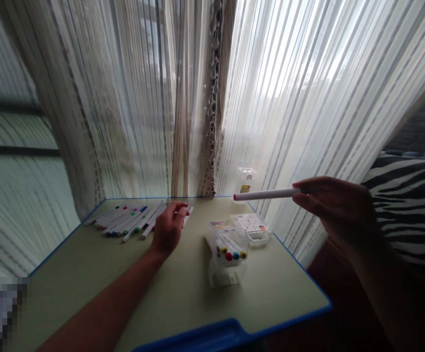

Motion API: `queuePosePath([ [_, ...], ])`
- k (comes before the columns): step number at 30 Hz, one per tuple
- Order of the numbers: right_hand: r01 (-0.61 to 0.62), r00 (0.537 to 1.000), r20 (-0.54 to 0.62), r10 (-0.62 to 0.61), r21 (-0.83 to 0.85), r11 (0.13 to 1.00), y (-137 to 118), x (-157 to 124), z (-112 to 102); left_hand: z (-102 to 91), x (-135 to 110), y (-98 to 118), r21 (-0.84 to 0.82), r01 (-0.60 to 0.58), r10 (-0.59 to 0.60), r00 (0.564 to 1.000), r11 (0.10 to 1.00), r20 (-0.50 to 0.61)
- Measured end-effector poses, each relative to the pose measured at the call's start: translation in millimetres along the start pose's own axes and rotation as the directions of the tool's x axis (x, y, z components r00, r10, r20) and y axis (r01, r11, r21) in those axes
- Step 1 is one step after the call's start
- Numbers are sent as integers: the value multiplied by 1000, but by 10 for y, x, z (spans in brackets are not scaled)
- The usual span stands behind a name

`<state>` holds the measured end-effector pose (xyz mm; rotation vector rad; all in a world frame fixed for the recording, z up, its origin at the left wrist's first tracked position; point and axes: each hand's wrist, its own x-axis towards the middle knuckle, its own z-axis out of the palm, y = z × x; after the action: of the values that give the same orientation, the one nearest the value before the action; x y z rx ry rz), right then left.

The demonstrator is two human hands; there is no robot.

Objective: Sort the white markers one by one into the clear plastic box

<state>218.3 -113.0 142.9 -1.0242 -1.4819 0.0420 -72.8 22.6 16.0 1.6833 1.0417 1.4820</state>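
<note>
My right hand [335, 208] is raised at the right of the table and pinches a white marker [267, 194] with a red end, held level and pointing left. My left hand [168, 227] reaches across the pale green table [183, 293], its fingers curled on a white marker at the right end of a row of several markers [127, 220] with coloured caps. A clear plastic pouch [227, 254] with a few more markers lies near the table's middle right.
A small clear box with a printed label [252, 227] sits behind the pouch. The table has a blue rim [300, 266]. Sheer striped curtains [183, 98] hang behind it. A zebra-patterned fabric [410, 215] is at the right.
</note>
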Motion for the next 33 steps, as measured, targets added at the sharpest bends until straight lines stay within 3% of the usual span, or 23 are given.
queuePosePath([
  [4, 7, 999, 50, -6, -29, 1000, -110, -208, -94, -9, -7, 21, 25, 1, 0, 1000, 1000, -11],
  [8, 8, 990, 139, -8, 6, 1000, -104, -397, -58, -19, -11, 41, 51, -18, 18, 1000, 999, 5],
  [13, 37, 963, 267, -14, -80, 996, -72, -544, -14, -30, -12, 46, 91, -24, 23, 1000, 996, 18],
  [20, 199, 927, 355, -123, -188, 962, -149, -575, 88, -42, -8, 27, 99, -35, 28, 998, 994, 63],
  [33, 412, 843, 441, -308, -161, 897, -199, -607, 426, -43, -1, -36, 77, -28, 21, 996, 997, 91],
])
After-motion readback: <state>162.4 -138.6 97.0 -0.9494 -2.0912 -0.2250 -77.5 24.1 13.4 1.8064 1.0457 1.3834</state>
